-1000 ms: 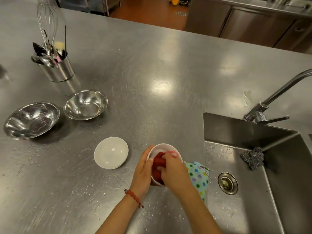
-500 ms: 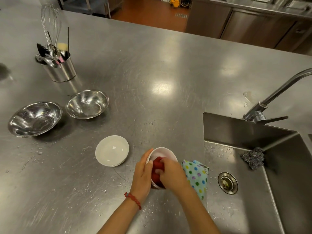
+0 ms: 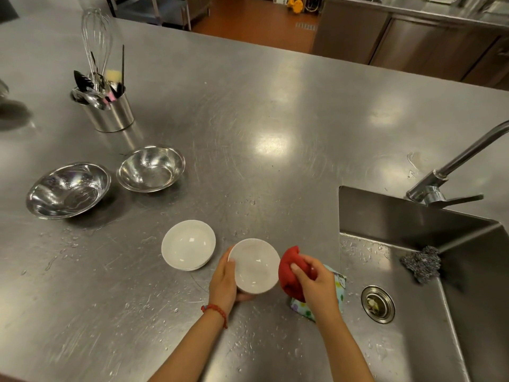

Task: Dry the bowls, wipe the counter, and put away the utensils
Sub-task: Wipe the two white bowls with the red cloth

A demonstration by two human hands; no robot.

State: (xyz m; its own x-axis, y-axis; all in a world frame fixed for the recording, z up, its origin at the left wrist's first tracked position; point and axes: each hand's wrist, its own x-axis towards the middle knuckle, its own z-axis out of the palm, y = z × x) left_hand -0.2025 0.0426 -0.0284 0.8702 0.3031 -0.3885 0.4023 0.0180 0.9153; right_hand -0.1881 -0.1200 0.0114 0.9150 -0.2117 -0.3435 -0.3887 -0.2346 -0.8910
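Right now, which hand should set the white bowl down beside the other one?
Left. The left hand already grips the white bowl, and the other white bowl sits just to its left. The right hand is busy holding the red cloth.

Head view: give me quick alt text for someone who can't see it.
A person's left hand holds a white bowl above a wet steel counter while the right hand grips a bunched red cloth beside it. Another white bowl, two steel bowls and a utensil holder sit to the left; a sink lies right.
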